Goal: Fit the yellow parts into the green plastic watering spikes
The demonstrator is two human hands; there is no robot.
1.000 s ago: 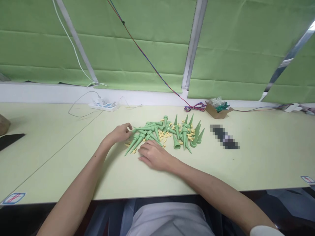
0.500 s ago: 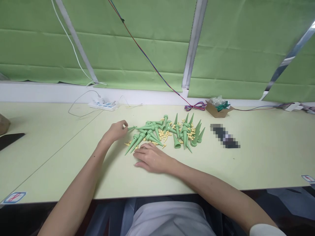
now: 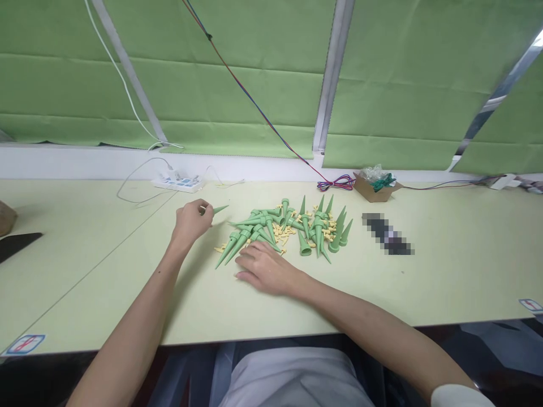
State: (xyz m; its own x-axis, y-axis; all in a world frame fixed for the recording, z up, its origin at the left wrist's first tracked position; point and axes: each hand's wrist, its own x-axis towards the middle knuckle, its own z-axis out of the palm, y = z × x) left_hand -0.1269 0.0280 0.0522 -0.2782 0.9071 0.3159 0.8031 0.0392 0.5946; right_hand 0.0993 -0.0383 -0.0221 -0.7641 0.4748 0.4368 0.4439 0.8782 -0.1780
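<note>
A green plastic cone-shaped spike point(image 3: 221, 208) sticks out to the right from the closed fingers of my left hand point(image 3: 192, 220), which is raised just left of the pile. Its wide end is hidden by the fingers. My right hand point(image 3: 270, 269) lies low at the front edge of the pile, fingers stretched out and thumb apart. Just beyond its fingertips are several loose green spikes point(image 3: 238, 244), lying at various angles. Small yellow plastic valve-like pieces point(image 3: 281, 238) are scattered among them. On the pile's right side, some green spikes point(image 3: 338, 230) stand point up.
A small cardboard box point(image 3: 374, 192) with clear plastic and green material stands at the back right, beside a bundled red-blue cable point(image 3: 336, 183). A white power strip point(image 3: 178, 182) lies at the back left. Right of the pile is a blurred-out dark object point(image 3: 388, 234).
My left hand has moved left and slightly away from me, drawing the green spike clear of the pile. My right hand has shifted slightly right.
</note>
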